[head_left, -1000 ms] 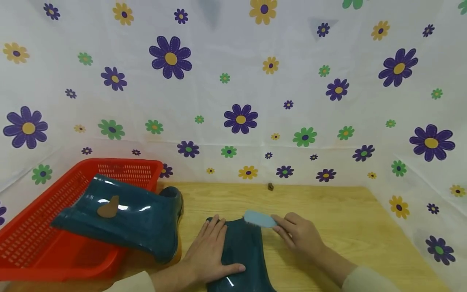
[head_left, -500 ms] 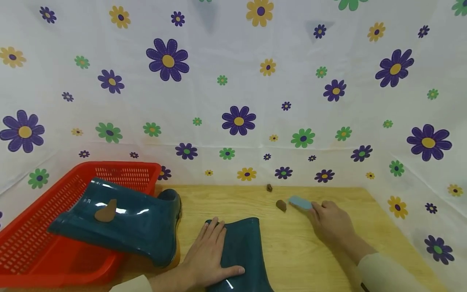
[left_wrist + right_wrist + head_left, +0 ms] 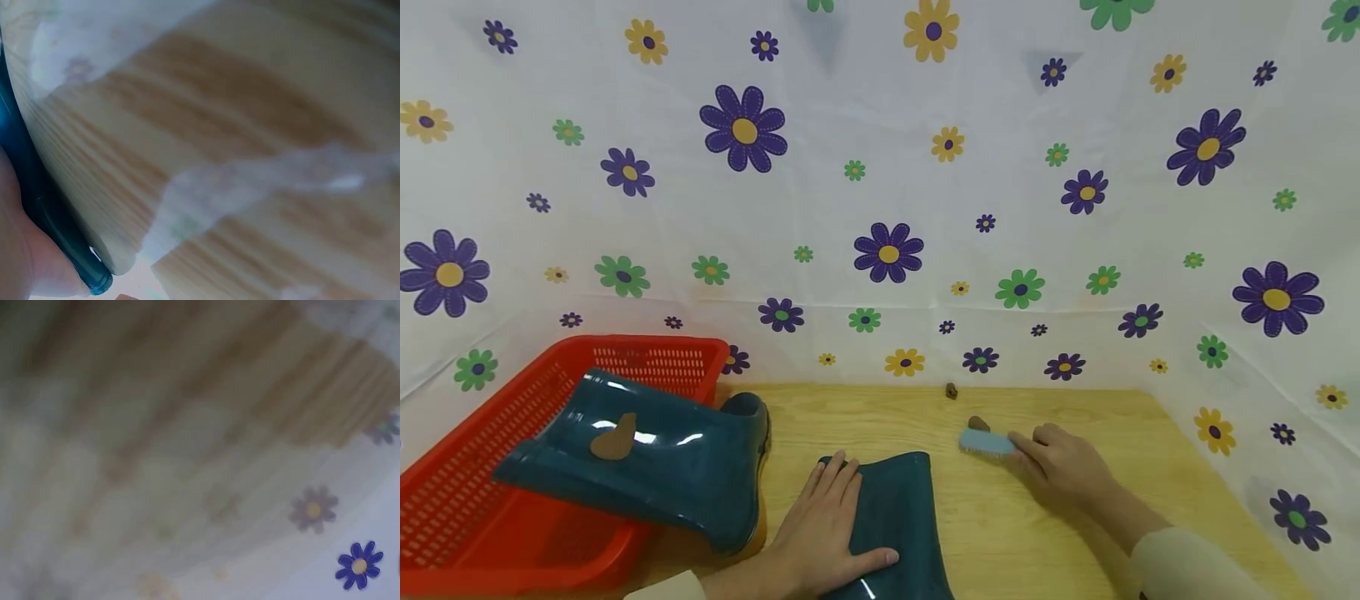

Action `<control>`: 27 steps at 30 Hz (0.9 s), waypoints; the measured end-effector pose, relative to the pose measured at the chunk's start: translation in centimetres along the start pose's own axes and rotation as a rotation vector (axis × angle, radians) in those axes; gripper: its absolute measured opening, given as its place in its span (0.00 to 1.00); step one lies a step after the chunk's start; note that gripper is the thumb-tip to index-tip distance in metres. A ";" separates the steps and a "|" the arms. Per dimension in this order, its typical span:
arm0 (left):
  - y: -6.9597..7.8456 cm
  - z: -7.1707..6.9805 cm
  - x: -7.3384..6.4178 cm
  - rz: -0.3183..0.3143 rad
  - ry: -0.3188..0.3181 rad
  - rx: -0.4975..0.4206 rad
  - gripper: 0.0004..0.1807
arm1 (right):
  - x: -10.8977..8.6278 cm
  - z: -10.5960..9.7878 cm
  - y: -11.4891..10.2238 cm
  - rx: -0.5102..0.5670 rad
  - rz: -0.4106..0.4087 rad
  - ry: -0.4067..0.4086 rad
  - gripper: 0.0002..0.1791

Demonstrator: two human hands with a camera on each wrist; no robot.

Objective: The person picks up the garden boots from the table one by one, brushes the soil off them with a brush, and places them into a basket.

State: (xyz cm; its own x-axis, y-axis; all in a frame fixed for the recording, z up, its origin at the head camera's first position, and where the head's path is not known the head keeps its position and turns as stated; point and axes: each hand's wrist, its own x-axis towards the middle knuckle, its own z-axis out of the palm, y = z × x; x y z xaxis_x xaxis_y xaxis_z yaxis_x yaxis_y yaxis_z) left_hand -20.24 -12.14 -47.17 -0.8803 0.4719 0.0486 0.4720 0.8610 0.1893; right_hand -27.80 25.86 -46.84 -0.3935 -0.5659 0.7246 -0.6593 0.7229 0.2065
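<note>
A dark teal rubber boot [image 3: 895, 517] lies on the wooden table at the front, its foot end below the frame. My left hand [image 3: 823, 533] presses on the shaft, fingers stretched out near the top rim and thumb across the middle. In the left wrist view, the boot [image 3: 56, 231] runs down the left edge beside part of the hand. My right hand [image 3: 1067, 467] grips a light blue brush [image 3: 987, 442], bristles down, over the table to the right of the boot. Just behind the brush head lies a brown piece [image 3: 977, 423], partly covered. The right wrist view shows neither hand nor brush.
A red plastic basket [image 3: 568, 343] stands at the left. A second teal boot [image 3: 692, 475] lies across its edge, with a brown patch [image 3: 614, 437] on the shaft. A small dark brown lump [image 3: 951, 391] sits near the flowered curtain [image 3: 820, 208] at the back.
The brush has moved from the boot's top rim out to the right, then slightly back left and nearer. A brown piece has appeared on the table. My left hand stays on the boot.
</note>
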 end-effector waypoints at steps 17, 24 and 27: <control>-0.1 -0.1 -0.1 0.012 0.031 -0.018 0.58 | -2.9 -2.4 0.4 -0.054 0.167 -0.162 0.15; -0.1 -0.8 0.3 0.009 -0.005 -0.023 0.57 | -3.0 -3.3 -0.4 -0.080 0.225 -0.274 0.18; 0.0 -1.5 0.7 -0.019 -0.013 -0.023 0.55 | -2.9 -3.5 -0.7 -0.071 0.250 -0.329 0.18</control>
State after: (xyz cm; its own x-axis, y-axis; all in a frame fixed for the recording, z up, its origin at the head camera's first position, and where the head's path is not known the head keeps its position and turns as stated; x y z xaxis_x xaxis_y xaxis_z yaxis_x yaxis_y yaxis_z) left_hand -20.96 -12.09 -45.70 -0.8884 0.4580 0.0323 0.4539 0.8653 0.2126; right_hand -23.90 28.36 -46.76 -0.7272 -0.4574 0.5118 -0.4762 0.8732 0.1038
